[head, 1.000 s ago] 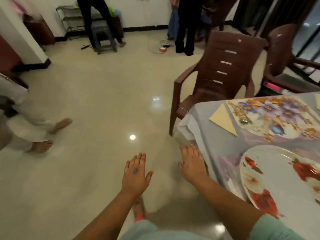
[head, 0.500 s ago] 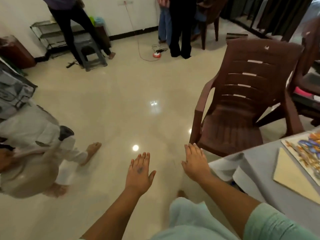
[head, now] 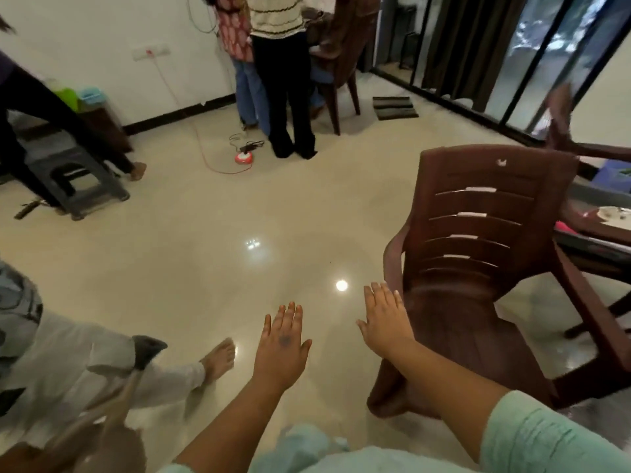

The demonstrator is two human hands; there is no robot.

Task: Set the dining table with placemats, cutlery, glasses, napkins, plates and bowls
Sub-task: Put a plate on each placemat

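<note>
My left hand (head: 281,343) is held out flat over the shiny floor, fingers straight, holding nothing. My right hand (head: 386,320) is also flat and empty, hovering just left of a brown plastic chair (head: 478,268). The dining table with its placemats and plates is out of view. A second brown chair (head: 601,213) at the far right carries a plate-like dish (head: 614,213) and other items on its seat.
A person in light trousers (head: 102,367) sits or crouches at the lower left, bare foot (head: 218,358) near my left hand. Two people (head: 273,80) stand at the back by a red floor plug (head: 243,158) and cable. A grey stool (head: 73,179) stands at the left.
The view has swung up and left, away from the table, which has dropped out of sight. Both hands stay flat and empty. The brown chair is now close beside my right hand.
</note>
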